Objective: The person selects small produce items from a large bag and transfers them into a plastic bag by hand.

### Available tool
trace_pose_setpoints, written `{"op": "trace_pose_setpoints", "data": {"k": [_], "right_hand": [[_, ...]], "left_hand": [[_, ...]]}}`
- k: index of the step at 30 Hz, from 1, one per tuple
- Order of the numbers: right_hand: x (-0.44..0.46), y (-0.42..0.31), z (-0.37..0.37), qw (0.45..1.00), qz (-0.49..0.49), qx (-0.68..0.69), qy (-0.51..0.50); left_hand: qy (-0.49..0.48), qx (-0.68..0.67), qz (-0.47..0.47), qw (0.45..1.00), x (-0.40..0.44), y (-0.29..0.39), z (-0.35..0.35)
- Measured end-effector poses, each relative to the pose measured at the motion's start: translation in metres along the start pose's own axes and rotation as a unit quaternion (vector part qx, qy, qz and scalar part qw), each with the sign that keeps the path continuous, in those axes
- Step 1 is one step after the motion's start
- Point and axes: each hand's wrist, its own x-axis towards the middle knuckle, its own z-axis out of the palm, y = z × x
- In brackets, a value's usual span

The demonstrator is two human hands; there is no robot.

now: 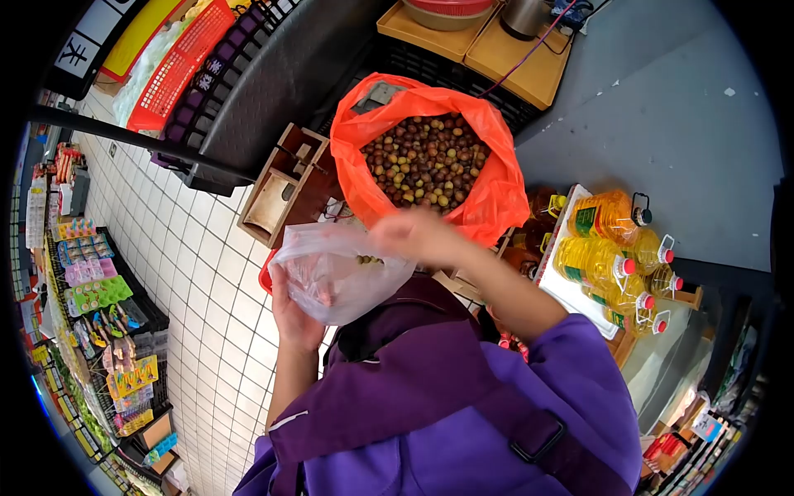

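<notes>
My left hand (296, 321) grips the side of a thin clear plastic bag (339, 285), its fingers showing through the film. A few green fruits (369, 259) lie inside near the bag's mouth. Over the right edge of that bag is my right hand (413, 238), smeared by motion, so its fingers and anything in them are unclear. Just beyond it stands a large orange-red plastic bag (506, 194), wide at the mouth. It is full of small round brown and yellow-green fruits (426, 157) that look like jujubes.
Left of the orange-red bag stands a wooden box (273, 202). Several oil bottles (600, 260) stand on the right. Wooden trays (513, 70) are at the back, a red basket (186, 66) is upper left, and shelves of packaged goods line the tiled floor (198, 331).
</notes>
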Motion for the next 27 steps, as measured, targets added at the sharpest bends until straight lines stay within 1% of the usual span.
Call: {"op": "trace_pose_setpoints", "data": {"k": [1,2,3,4,5,6,7,8,10,11,13,15,16,17,19,23,24,25,26,27], "right_hand": [[0.008,0.005,-0.022,0.995,0.045,0.025,0.088],[0.026,0.013,-0.042,0.978,0.126,0.017,0.165],[0.040,0.033,-0.059,0.946,0.035,-0.229,0.225],[0.054,0.058,-0.068,0.926,0.041,-0.316,0.203],[0.064,0.083,-0.067,0.927,0.040,-0.314,0.202],[0.073,0.104,-0.063,0.897,0.052,-0.404,0.173],[0.080,0.111,-0.061,0.858,0.064,-0.489,0.143],[0.084,0.119,-0.061,0.860,0.063,-0.486,0.142],[0.086,0.116,-0.064,0.873,0.106,-0.443,0.174],[0.083,0.115,-0.068,0.873,0.107,-0.442,0.173],[0.072,0.093,-0.078,0.938,0.144,-0.279,0.148],[0.066,0.105,-0.068,0.952,0.036,-0.274,0.128],[0.066,0.106,-0.055,0.945,-0.016,-0.298,0.131],[0.066,0.106,-0.045,0.946,0.010,-0.307,0.106],[0.066,0.098,-0.031,0.913,0.025,-0.396,0.094],[0.070,0.104,-0.035,0.903,0.037,-0.421,0.074],[0.067,0.105,-0.039,0.940,0.025,-0.319,0.114],[0.064,0.105,-0.043,0.965,0.011,-0.214,0.153],[0.058,0.105,-0.050,0.971,0.178,-0.029,0.159],[0.050,0.105,-0.056,0.954,0.181,0.147,0.187]], "left_hand": [[0.037,-0.003,-0.006,0.999,-0.001,0.001,0.000],[0.086,-0.016,-0.012,0.996,-0.001,0.001,0.006],[0.087,-0.016,-0.012,0.996,-0.001,0.000,0.004],[0.031,-0.014,-0.013,0.999,-0.001,-0.001,-0.001],[-0.023,-0.012,-0.014,1.000,-0.001,-0.001,-0.003],[-0.021,-0.011,-0.011,1.000,-0.001,-0.002,-0.002],[-0.011,-0.005,-0.011,1.000,-0.001,-0.003,-0.002],[0.000,0.000,-0.012,1.000,-0.002,-0.003,-0.001],[0.011,0.003,-0.011,1.000,-0.003,-0.001,0.001],[0.021,0.005,-0.012,1.000,-0.004,-0.001,0.001],[0.017,0.008,-0.011,1.000,-0.002,0.000,-0.003],[0.013,0.009,-0.010,1.000,0.001,-0.001,-0.006],[0.005,0.006,-0.011,1.000,0.002,-0.002,-0.007],[-0.005,0.004,-0.012,1.000,0.003,-0.002,-0.007],[0.006,0.005,-0.018,1.000,0.004,-0.004,-0.006],[0.019,0.011,-0.013,1.000,0.005,-0.003,0.003],[0.019,0.012,-0.013,1.000,0.004,-0.002,0.005],[0.027,0.013,-0.010,0.999,0.003,-0.001,0.006],[0.036,0.013,-0.006,0.999,0.003,0.000,0.006],[0.038,0.010,-0.006,0.999,0.003,0.000,0.005]]}}
